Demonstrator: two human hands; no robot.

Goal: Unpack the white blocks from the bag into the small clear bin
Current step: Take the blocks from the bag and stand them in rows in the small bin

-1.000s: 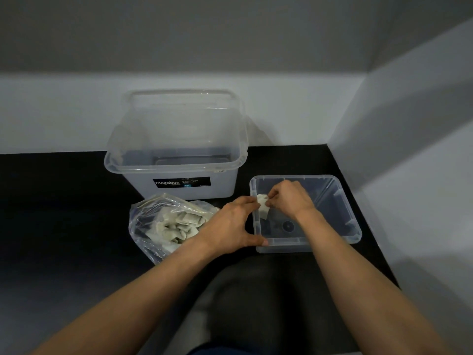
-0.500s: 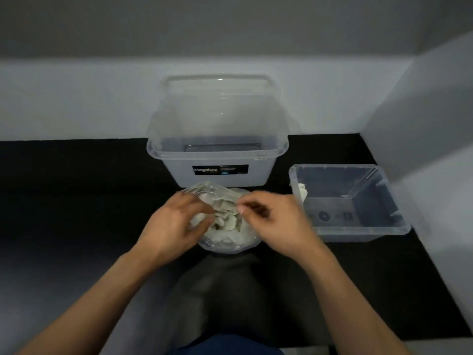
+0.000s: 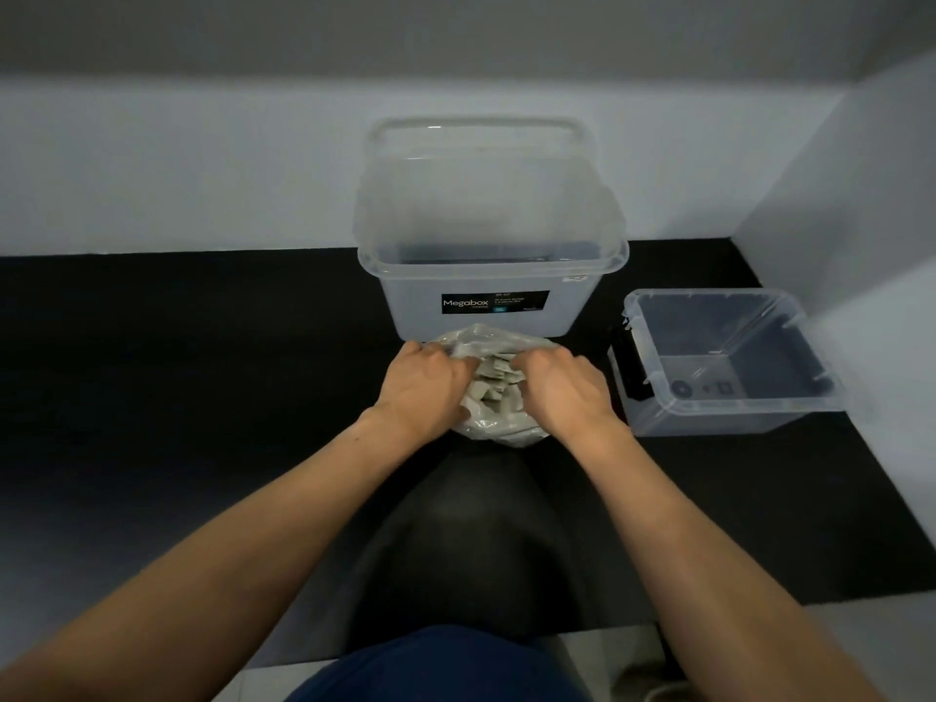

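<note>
While the white blocks (image 3: 494, 380) lie heaped in the bag (image 3: 486, 428), almost all of the job is ahead of me: the pile looks close to full, pale pieces crowded at the opening and pressed against the plastic lower down. The bag sits on the near middle of the black mat (image 3: 202, 372), just in front of my knees. My left hand (image 3: 425, 387) grips the left side of the bag's mouth, fingers curled into the plastic. My right hand (image 3: 562, 392) curls over the right side of the opening and holds the plastic there; its tips are hidden inside, so I cannot tell whether they also pinch a block. To the right, apart from the bag, stands the small clear bin (image 3: 709, 295), open-topped. I can make out no block in it, though its near-left corner is hard to read through the walls. Behind the bag, touching or nearly touching it, is the large clear bin (image 3: 415, 306), which plays no part. I judge the unpacking barely begun, with a long run of trips from bag to bin left
</note>
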